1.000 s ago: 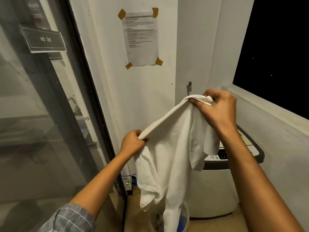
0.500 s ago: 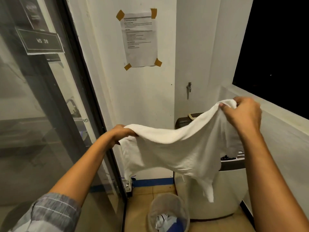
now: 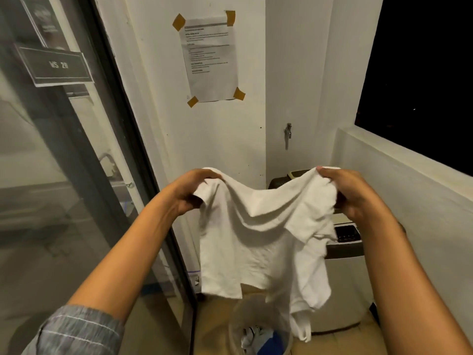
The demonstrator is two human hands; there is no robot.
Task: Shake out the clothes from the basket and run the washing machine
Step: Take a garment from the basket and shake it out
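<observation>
A white garment (image 3: pixel 258 242) hangs spread between both hands, its top edge running left to right at chest height and its length dropping straight down toward the floor. The left hand (image 3: pixel 190 190) grips the left corner, its fingers curled over the cloth; the right hand (image 3: pixel 350 192) bunches the right corner in curled fingers. The lower hem hangs just above the translucent basket (image 3: pixel 256 326) — more clothes lie inside it. Behind the cloth stands the washing machine (image 3: pixel 343 265), partly hidden. Room is tight: a glass door (image 3: pixel 64 175) close on the left, a white ledge (image 3: pixel 409 190) on the right.
</observation>
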